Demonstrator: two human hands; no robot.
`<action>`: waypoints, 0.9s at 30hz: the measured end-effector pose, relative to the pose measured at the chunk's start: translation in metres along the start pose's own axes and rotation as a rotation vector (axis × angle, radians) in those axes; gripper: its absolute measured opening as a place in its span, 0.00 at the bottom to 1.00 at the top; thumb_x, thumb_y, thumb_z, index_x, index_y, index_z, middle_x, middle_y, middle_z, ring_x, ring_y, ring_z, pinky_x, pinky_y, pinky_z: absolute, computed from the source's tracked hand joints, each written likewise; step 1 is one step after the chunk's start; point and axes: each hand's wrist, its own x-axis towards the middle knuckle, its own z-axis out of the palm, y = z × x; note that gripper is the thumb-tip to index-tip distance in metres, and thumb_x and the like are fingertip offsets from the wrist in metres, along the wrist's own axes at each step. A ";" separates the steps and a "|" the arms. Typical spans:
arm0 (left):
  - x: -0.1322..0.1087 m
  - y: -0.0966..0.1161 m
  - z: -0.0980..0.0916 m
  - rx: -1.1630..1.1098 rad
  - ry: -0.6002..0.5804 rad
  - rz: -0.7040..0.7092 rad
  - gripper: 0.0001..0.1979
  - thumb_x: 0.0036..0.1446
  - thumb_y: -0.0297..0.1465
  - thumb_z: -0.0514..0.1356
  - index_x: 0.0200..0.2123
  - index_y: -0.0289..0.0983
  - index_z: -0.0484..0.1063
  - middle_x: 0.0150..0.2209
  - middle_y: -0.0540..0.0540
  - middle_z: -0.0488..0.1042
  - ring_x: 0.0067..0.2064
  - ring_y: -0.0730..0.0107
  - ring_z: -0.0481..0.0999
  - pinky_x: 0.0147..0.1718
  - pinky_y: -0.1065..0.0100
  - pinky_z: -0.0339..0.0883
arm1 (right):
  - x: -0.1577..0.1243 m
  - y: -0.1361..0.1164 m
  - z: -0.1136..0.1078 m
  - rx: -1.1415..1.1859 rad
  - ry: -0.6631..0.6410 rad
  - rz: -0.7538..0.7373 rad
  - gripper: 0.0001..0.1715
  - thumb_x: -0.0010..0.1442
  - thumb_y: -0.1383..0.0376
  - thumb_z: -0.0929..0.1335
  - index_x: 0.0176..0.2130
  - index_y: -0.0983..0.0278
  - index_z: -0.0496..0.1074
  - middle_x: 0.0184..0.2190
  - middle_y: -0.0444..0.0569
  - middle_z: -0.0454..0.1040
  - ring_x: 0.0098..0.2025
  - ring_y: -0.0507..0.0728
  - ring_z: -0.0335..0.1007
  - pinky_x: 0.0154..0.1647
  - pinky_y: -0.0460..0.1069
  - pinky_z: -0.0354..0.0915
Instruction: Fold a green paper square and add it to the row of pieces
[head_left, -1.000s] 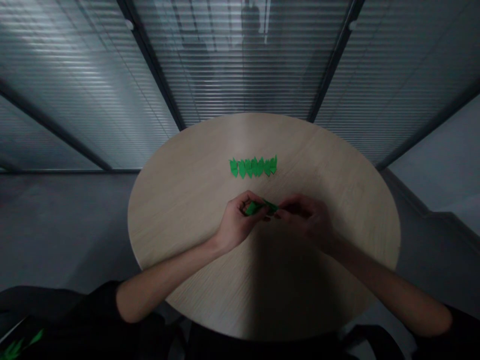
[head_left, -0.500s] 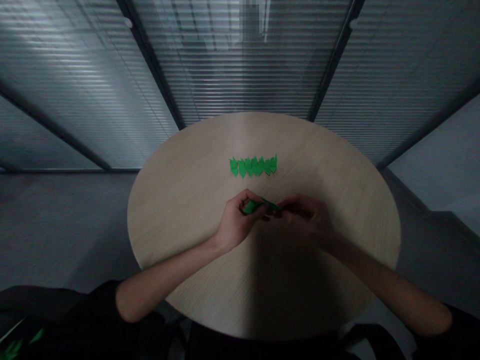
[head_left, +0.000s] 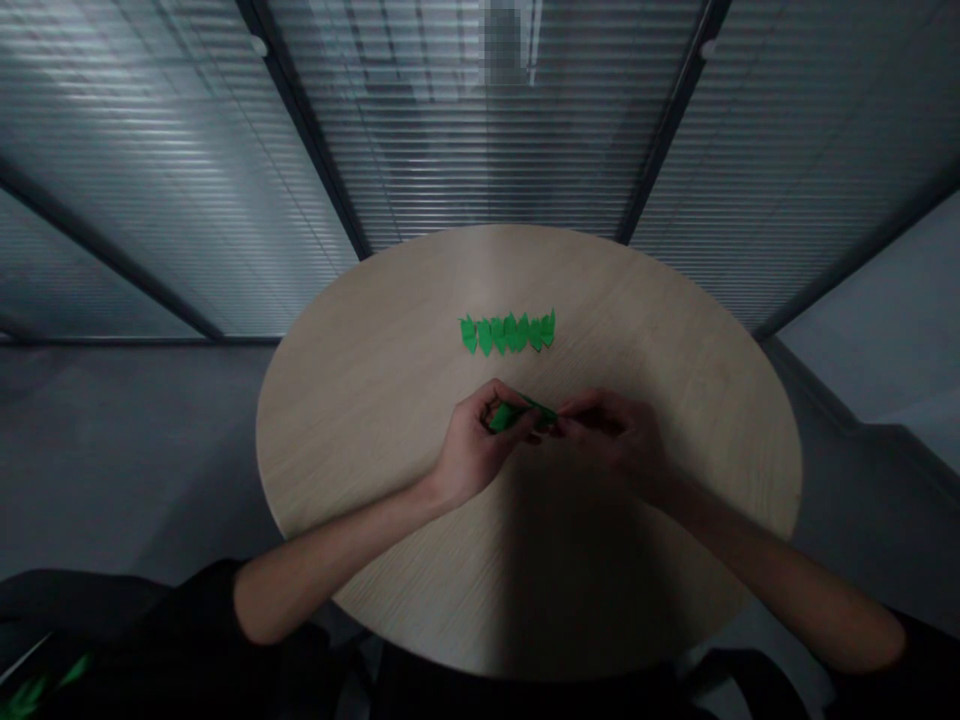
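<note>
Between my two hands is a piece of folded green paper (head_left: 504, 416), held above the middle of the table. My left hand (head_left: 480, 440) is closed around its left part, with thumb and fingers pinching it. The fingertips of my right hand (head_left: 619, 435) pinch its right end. My fingers cover part of the paper, so its full shape is hidden. Just beyond my hands, a row of several small green folded-paper pieces (head_left: 510, 333) lies on the table, each with pointed tips, set side by side and close together.
The round wooden table (head_left: 360, 400) stands in front of me, with my shadow over its near right part. Windows with blinds (head_left: 487, 170) rise behind it. More green pieces (head_left: 75, 670) show at the lower left, beside my dark sleeve.
Almost nothing differs. My right fingertips have shifted very slightly at the paper's right end; the row of green pieces stays where it was.
</note>
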 end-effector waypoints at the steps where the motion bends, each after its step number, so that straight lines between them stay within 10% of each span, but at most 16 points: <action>1: 0.000 0.000 0.000 0.002 0.001 0.005 0.13 0.57 0.33 0.71 0.33 0.36 0.69 0.30 0.44 0.83 0.32 0.65 0.84 0.30 0.69 0.80 | 0.000 0.000 0.000 0.015 -0.002 0.010 0.09 0.58 0.59 0.76 0.34 0.62 0.78 0.30 0.48 0.84 0.33 0.56 0.84 0.35 0.48 0.79; 27: -0.003 -0.001 0.000 0.080 0.029 0.037 0.10 0.57 0.30 0.68 0.32 0.36 0.68 0.29 0.47 0.79 0.29 0.70 0.81 0.27 0.72 0.75 | 0.003 0.001 -0.003 0.075 -0.067 0.173 0.16 0.59 0.53 0.76 0.34 0.64 0.78 0.26 0.48 0.81 0.27 0.54 0.80 0.30 0.49 0.76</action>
